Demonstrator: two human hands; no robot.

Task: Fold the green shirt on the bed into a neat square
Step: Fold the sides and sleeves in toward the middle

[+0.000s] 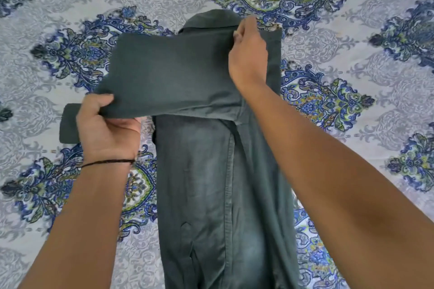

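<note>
The dark green shirt [206, 185] lies lengthwise down the middle of the bed, collar at the far end, its body narrowed into a long strip. One sleeve [169, 73] is drawn sideways across the chest toward the left, with its cuff [69, 124] sticking out past my left hand. My left hand [106, 126] grips the sleeve near the cuff, thumb on top of the cloth. My right hand [249, 54] pinches the sleeve's upper edge near the shoulder, just below the collar [211, 20].
The bedsheet [352, 58] is pale grey with blue and green floral medallions and spreads flat on all sides of the shirt. A thin black thread band sits on my left wrist [108, 162].
</note>
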